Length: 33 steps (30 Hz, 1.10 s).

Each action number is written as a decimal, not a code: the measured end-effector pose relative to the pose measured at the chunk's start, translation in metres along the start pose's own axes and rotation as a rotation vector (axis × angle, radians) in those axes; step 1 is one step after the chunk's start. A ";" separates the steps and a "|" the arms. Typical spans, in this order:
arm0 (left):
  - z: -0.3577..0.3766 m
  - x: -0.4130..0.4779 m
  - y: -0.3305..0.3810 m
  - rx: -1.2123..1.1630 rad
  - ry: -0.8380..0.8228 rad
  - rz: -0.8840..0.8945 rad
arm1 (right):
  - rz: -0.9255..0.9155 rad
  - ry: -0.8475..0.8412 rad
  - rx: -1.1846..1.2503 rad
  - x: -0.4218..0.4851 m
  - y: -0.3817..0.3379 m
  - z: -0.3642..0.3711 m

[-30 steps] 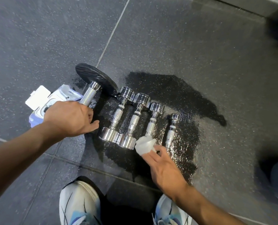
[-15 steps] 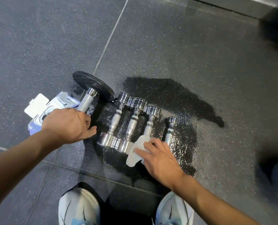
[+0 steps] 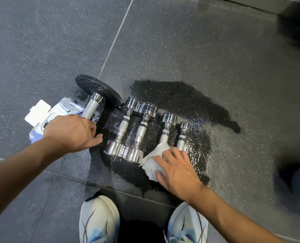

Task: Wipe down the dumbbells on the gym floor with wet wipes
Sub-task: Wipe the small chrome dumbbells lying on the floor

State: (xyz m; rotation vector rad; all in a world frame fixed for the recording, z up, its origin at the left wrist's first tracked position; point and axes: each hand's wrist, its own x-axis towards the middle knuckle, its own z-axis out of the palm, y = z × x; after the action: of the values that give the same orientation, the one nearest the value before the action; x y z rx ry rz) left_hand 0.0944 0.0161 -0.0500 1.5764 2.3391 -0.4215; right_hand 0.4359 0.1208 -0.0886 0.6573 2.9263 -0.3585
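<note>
Lettering on wipes pack (image 3: pixel 63 109) (by left hand (image 3: pixel 72 132) gripping dumbbell (image 3: pixel 91 107)) unreadable.

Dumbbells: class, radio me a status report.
Left hand grips plate-loaded dumbbell by handle. Right hand presses wet wipe on third chrome dumbbell, near end. Nothing blocking.

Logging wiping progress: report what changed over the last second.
The right hand slid forward over the crumpled white wet wipe, pressing it onto the third chrome dumbbell's near end. The left hand kept gripping the handle of the black-plated dumbbell; the chrome row stayed put.
</note>
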 end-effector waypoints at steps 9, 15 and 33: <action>-0.002 -0.001 0.002 0.014 -0.002 -0.013 | -0.045 -0.043 -0.155 0.024 0.002 0.023; -0.005 -0.002 0.003 -0.001 -0.007 -0.016 | -0.086 0.000 -0.221 0.032 -0.004 0.029; -0.006 0.002 -0.008 -0.019 -0.069 0.119 | 0.256 0.157 -0.010 -0.018 0.014 0.038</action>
State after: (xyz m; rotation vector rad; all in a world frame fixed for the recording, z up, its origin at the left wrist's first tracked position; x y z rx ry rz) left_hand 0.0852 0.0177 -0.0445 1.6551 2.1793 -0.4187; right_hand 0.4606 0.1160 -0.1252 1.0901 2.9331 -0.2746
